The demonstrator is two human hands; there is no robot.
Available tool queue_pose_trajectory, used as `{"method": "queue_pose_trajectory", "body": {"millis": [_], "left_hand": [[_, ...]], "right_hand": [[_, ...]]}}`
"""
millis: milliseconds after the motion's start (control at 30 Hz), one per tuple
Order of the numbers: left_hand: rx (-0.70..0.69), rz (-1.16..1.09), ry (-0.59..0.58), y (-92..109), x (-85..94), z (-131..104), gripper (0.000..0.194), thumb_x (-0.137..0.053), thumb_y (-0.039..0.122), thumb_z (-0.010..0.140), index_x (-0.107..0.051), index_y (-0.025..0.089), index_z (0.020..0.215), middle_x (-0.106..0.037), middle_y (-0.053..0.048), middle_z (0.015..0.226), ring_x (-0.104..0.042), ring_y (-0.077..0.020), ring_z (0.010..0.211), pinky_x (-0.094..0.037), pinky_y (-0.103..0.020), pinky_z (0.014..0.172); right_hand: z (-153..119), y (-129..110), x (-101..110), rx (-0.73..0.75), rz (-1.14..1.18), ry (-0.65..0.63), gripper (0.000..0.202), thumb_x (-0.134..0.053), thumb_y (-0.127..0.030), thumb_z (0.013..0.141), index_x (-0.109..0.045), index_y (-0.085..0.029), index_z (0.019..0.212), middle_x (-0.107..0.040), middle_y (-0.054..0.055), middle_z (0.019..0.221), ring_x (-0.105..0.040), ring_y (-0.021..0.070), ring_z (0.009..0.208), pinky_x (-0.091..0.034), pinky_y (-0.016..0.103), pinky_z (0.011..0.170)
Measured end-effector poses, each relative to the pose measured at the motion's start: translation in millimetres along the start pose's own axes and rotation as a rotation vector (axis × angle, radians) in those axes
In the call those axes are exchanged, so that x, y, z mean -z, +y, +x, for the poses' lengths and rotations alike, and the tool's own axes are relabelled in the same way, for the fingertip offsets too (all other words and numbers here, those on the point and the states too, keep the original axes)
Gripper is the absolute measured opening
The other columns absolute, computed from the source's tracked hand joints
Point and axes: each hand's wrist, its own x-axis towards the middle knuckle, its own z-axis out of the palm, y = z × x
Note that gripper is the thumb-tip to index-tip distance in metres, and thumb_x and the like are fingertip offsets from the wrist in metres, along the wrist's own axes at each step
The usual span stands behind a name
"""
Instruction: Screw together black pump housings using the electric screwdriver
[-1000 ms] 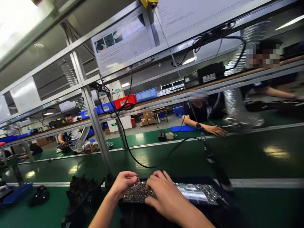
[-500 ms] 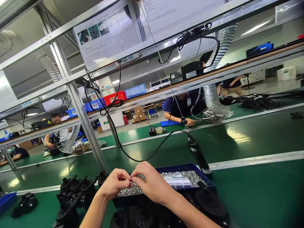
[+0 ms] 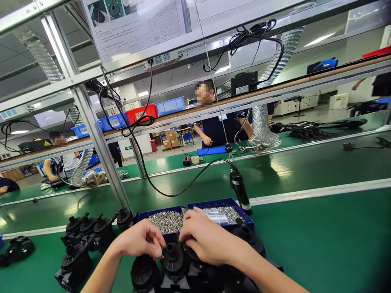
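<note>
Both hands are over a group of round black plastic housings at the lower middle. My left hand (image 3: 142, 240) has its thumb and fingertips pinched at the left edge of a black housing (image 3: 173, 262); what is between them is too small to make out. On that housing's other side is my right hand (image 3: 203, 236), its fingers curled down and its fingertips partly hidden. Just behind the hands stand a blue bin (image 3: 142, 215) of small metal screws (image 3: 166, 221) and a second blue bin (image 3: 241, 203) with screws and a clear plastic piece on top.
A black electric screwdriver (image 3: 240, 188) hangs on a cable behind the right bin. More black housings (image 3: 73, 260) stand at the left on the green table (image 3: 317, 244). A metal post (image 3: 100, 150) rises at the left. Across the bench is a person (image 3: 214, 130).
My hands have moved from above the screws down to the black housings, slightly apart from each other. The view has shifted, and the person opposite now stands more upright.
</note>
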Motion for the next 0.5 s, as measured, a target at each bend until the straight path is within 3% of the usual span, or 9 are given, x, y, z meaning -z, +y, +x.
{"method": "queue_pose_trajectory", "body": {"millis": [100, 233, 333, 500], "left_hand": [[0.122, 0.172, -0.027, -0.8, -3.3, -7.4, 0.036, -0.092, 0.042, 0.06, -0.08, 0.016, 0.082, -0.077, -0.004, 0.073, -0.068, -0.0176, 0.065, -0.052, -0.027, 0.065], [0.196, 0.327, 0.047, -0.4, -3.9, -14.7, 0.024, -0.076, 0.036, 0.06, -0.077, 0.018, 0.077, -0.074, -0.002, 0.069, -0.068, -0.02, 0.065, -0.05, -0.028, 0.061], [0.192, 0.366, 0.102, -1.7, -1.8, -18.3, 0.025, -0.068, 0.033, 0.062, -0.076, 0.018, 0.08, -0.074, -0.002, 0.07, -0.069, -0.021, 0.067, -0.048, -0.028, 0.061], [0.157, 0.431, 0.141, 2.0, -0.6, -23.3, 0.033, -0.067, 0.03, 0.066, -0.076, 0.017, 0.094, -0.079, -0.003, 0.079, -0.072, -0.0219, 0.074, -0.048, -0.027, 0.065]], "right_hand": [[-3.3, 4.3, -5.4, -0.014, -0.037, -0.059, 0.024, -0.072, -0.007, 0.089, -0.087, -0.026, 0.094, -0.079, 0.006, 0.103, -0.063, 0.0258, 0.125, -0.026, 0.057, 0.13], [2.8, -0.7, -18.4, -0.025, -0.125, -0.068, 0.015, -0.077, -0.01, 0.087, -0.086, -0.021, 0.082, -0.078, 0.011, 0.093, -0.058, 0.0344, 0.129, -0.021, 0.066, 0.13], [7.8, -6.3, -25.9, -0.007, -0.168, -0.064, 0.017, -0.076, -0.009, 0.088, -0.086, -0.021, 0.083, -0.079, 0.011, 0.095, -0.057, 0.0347, 0.126, -0.017, 0.069, 0.129], [9.2, -8.6, -30.5, -0.009, -0.163, -0.098, 0.02, -0.077, -0.018, 0.094, -0.084, -0.023, 0.076, -0.077, 0.008, 0.088, -0.06, 0.0314, 0.118, -0.029, 0.066, 0.126]]}}
